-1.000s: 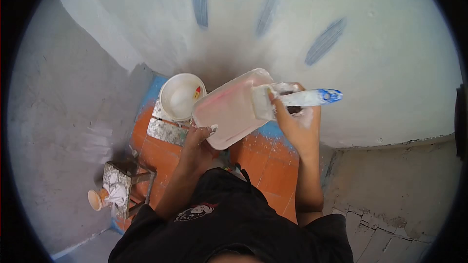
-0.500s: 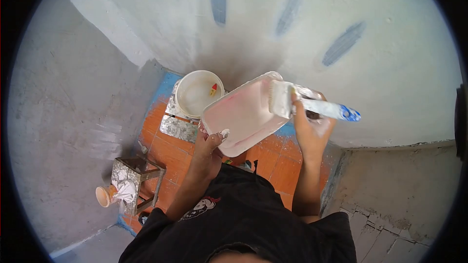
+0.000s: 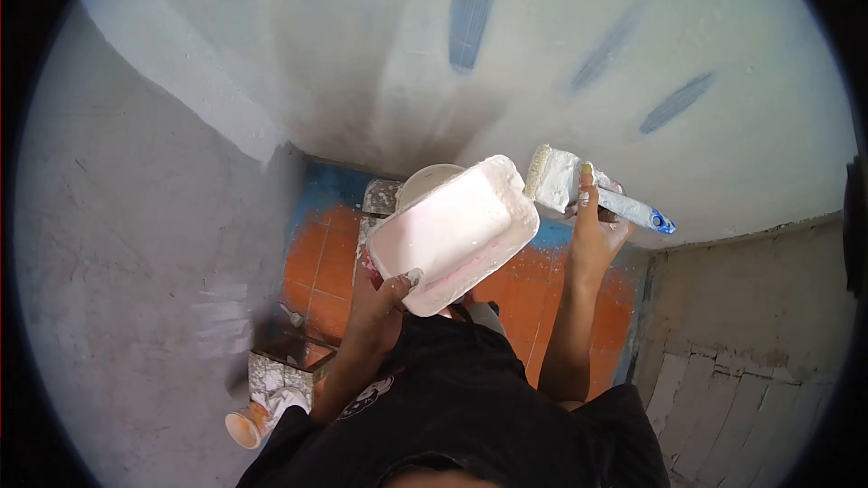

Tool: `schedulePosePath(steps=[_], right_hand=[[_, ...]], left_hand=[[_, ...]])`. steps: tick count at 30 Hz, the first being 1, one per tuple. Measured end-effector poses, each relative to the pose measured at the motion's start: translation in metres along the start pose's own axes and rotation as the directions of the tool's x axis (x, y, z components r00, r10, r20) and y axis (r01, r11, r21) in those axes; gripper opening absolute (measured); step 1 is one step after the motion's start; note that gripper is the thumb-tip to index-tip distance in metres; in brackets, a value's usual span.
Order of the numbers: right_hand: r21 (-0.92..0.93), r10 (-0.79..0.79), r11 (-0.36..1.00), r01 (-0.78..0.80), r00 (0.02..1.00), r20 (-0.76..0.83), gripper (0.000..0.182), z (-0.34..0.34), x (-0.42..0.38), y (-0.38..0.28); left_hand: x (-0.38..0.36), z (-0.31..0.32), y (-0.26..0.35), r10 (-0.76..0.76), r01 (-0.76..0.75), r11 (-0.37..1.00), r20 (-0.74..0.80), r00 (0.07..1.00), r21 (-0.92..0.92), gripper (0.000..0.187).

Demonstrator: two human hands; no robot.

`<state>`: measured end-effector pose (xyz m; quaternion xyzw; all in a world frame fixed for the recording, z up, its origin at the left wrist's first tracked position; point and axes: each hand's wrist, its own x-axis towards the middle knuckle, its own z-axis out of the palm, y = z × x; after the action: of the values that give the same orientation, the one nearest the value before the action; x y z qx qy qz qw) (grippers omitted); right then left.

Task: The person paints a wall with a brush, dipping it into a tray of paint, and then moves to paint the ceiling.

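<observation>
My left hand (image 3: 387, 296) grips the near left corner of a white rectangular tub (image 3: 443, 235) with white paint in it, thumb over the rim. My right hand (image 3: 599, 217) is closed round a wide paint brush (image 3: 556, 179) by its base. White paint coats the brush, its bristles point left, and its blue-tipped handle sticks out to the right. The bristles are just beyond the tub's right end, close to the pale wall (image 3: 362, 63). Paint marks both hands.
A white bucket (image 3: 427, 183) stands partly hidden behind the tub, on a paint-spattered stool. At lower left a small spattered stool (image 3: 280, 375) stands by an orange cup (image 3: 246, 425) and white cloth. The floor (image 3: 330, 258) has orange tiles. Walls rise left and right.
The brush has come out from over the tub to its right side, with my right hand. The tub is tilted differently and covers more of the bucket. The view has shifted.
</observation>
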<state>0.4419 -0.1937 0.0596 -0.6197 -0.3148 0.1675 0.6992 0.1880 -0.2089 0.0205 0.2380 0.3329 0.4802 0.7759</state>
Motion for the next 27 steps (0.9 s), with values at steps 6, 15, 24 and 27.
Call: schedulePosePath(steps=[6,15,24,27], right_hand=[[-0.011,-0.037,0.999,0.036,0.998,-0.045,0.011,0.016,-0.007,0.005],[0.241,0.105,0.963,-0.118,0.992,0.063,0.019,0.034,-0.005,0.011],[0.212,-0.267,0.954,0.211,0.920,0.288,0.033,0.146,0.041,-0.056],[-0.075,-0.527,0.786,0.613,0.729,0.436,0.024,0.183,0.057,-0.109]], left_hand=[[0.007,-0.016,0.012,0.044,-0.043,0.999,0.050,0.998,-0.019,0.080],[-0.048,-0.050,0.021,0.075,-0.072,0.996,0.048,0.996,-0.060,0.084],[-0.024,-0.077,0.051,0.071,-0.089,0.976,-0.095,0.993,-0.199,0.065],[-0.004,-0.107,0.051,0.094,-0.106,0.969,-0.066,0.993,-0.222,0.062]])
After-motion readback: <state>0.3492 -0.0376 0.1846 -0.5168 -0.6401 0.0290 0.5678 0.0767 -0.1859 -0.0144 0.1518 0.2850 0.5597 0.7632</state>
